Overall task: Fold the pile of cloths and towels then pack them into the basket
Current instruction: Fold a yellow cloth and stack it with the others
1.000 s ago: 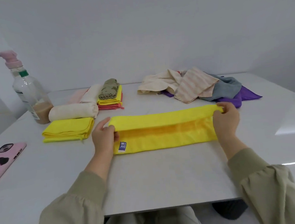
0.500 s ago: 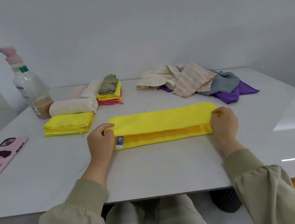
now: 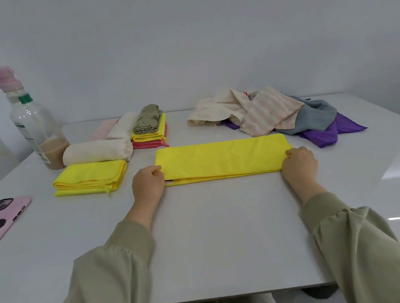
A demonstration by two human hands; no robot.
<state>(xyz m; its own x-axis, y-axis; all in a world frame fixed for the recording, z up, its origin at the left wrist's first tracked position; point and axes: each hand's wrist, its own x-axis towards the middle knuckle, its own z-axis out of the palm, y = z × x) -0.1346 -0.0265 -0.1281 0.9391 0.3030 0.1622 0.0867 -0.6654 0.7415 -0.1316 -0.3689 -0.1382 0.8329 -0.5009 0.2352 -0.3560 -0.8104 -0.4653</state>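
A long yellow cloth (image 3: 221,158) lies flat across the middle of the white table (image 3: 213,234), folded lengthwise into a wide strip whose top layer sits almost flush with the near edge of the layer beneath. The person's left hand (image 3: 148,186) grasps the strip's left end, thumb on top and fingers curled at the near corner. The right hand (image 3: 299,164) grasps the right end in the same way, knuckles up and fingers curled onto the fabric. Both forearms in olive sleeves (image 3: 113,275) reach in from the near edge of the table. To the left of the strip, and apart from it, rests a folded yellow cloth (image 3: 90,176). Just beyond that lies a rolled cream towel (image 3: 97,151), touching its far edge. Farther back stands a small stack (image 3: 150,131) with an olive cloth on top, a yellow one under it and a coral one at the bottom. Left of the stack lie another cream roll (image 3: 123,125) and a pale pink cloth (image 3: 102,129). At the far right, beyond the strip's right end, is the pile of unfolded cloths (image 3: 271,116): cream, striped, grey and purple pieces, heaped loosely. A clear bottle (image 3: 34,127) with a pink top and some brown liquid at its bottom stands at the far left. A phone in a pink case (image 3: 1,217) lies at the near left edge.
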